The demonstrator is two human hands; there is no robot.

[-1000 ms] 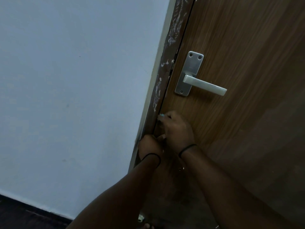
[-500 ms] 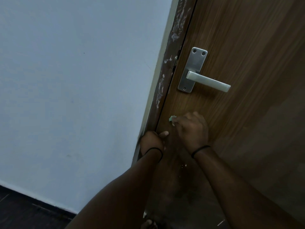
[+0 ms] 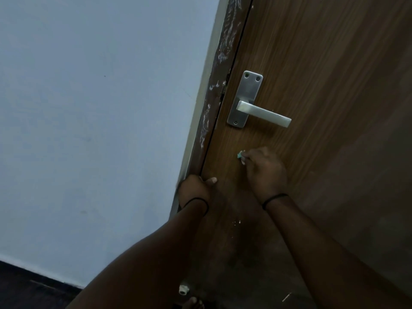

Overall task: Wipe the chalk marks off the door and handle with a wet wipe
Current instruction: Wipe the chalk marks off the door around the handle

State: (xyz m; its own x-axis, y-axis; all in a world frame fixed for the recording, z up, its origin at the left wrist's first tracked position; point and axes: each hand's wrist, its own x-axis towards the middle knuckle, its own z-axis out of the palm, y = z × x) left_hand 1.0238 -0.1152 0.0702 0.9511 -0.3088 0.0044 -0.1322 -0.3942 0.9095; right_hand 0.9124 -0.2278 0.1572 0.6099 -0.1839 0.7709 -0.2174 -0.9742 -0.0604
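Observation:
A brown wooden door (image 3: 323, 74) fills the right side, with a silver lever handle (image 3: 263, 113) on its plate. White chalk marks (image 3: 206, 126) streak the dark door edge to the left of the handle. My right hand (image 3: 265, 172) is pressed to the door below the handle, closed on a small pale green wet wipe (image 3: 240, 156) that pokes out at the fingertips. My left hand (image 3: 196, 188) grips the door edge lower down, thumb lying on the door face.
A pale blue-white wall (image 3: 100, 130) stands to the left of the door, with dark floor (image 3: 29, 291) at its base. A small white round object (image 3: 184, 289) lies low by the door, next to a toe. A few white specks (image 3: 236, 223) dot the door between my arms.
My right hand with the wipe has slid right across the door, away from the edge and from my left hand. The left hand has kept its grip on the door edge.

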